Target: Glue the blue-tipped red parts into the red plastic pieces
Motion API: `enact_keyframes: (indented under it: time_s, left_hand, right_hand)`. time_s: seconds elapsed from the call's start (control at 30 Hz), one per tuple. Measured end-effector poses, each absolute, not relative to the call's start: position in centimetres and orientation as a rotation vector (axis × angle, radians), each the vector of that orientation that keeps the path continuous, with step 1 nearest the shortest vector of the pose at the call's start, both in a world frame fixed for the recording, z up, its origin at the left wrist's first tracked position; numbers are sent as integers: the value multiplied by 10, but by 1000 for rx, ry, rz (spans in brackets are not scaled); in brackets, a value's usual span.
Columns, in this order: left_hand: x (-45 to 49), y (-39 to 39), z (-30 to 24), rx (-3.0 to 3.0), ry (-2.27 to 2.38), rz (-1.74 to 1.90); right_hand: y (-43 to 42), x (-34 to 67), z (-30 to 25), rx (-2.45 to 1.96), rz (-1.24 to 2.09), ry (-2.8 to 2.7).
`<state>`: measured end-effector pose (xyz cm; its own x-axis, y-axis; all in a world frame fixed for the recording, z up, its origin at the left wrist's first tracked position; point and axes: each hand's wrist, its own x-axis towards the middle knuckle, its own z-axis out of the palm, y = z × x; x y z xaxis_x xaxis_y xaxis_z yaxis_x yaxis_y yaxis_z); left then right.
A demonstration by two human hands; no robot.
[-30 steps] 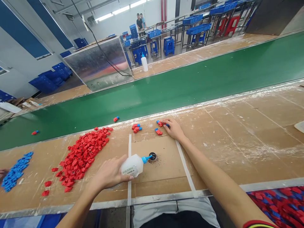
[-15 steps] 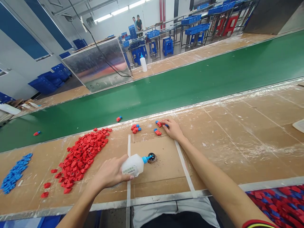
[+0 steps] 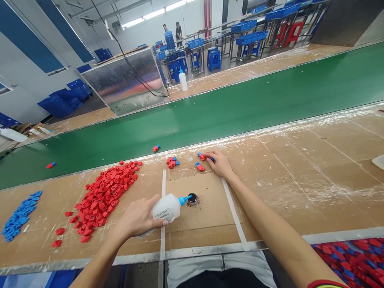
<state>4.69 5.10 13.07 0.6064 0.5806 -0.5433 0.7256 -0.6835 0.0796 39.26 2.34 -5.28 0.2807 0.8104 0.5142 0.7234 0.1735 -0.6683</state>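
My left hand [image 3: 144,216] is wrapped round a white squeeze bottle [image 3: 168,209] with a label and a blue nozzle. The bottle lies tilted nearly flat, its nozzle tip at the rim of a small round dark cup [image 3: 192,199] on the cardboard. My right hand [image 3: 220,163] has its fingertips closed on a small red-and-blue plastic piece [image 3: 211,159], mostly covered by the fingers. Beside those fingers lie another such piece [image 3: 201,156] and, nearer me, one more [image 3: 200,167]. A small cluster of joined pieces [image 3: 172,162] sits further left.
A heap of red parts [image 3: 105,196] and a pile of blue parts [image 3: 21,216] lie to the left. Beyond the table runs a green conveyor belt [image 3: 210,110] carrying two pieces. Another bottle [image 3: 183,81] stands across it. Many red-and-blue pieces [image 3: 354,260] fill the lower right corner.
The pieces on the belt have shifted slightly to the right. The bottle's nozzle has drawn back a little to the left from the cup. My right hand stays in almost the same place.
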Motion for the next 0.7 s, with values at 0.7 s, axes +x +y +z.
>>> enact_keyframes:
  time_s: [0.7]
  left_hand:
    - [-56, 9, 51, 1344, 1045, 484]
  right_hand:
    - [5, 396, -53, -1579, 72, -1448]
